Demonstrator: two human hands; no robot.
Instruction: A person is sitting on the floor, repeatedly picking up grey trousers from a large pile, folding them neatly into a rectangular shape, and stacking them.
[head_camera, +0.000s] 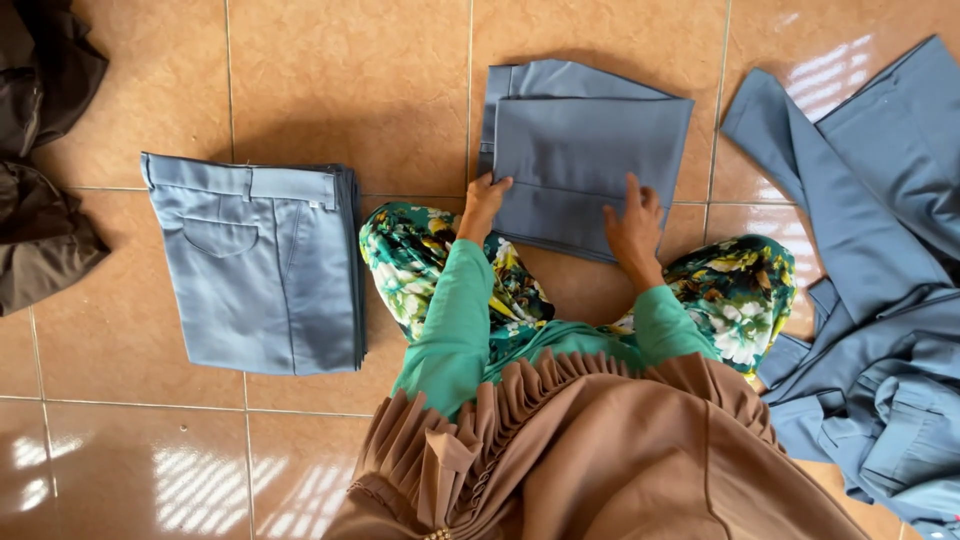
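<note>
Both hands lie open and flat on the folded grey-blue trousers (585, 160) on the tiled floor (350, 80), left hand (484, 203) at the near-left corner, right hand (634, 228) mid-edge. Soft, light cloth (likely to slump); best lifted by the folded edges.

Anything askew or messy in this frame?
Mostly tidy. The folded blue-grey trousers under both hands, left hand and right hand, have an under layer sticking out crookedly at the top. A loose heap of blue-grey garments sprawls unfolded at right.
</note>
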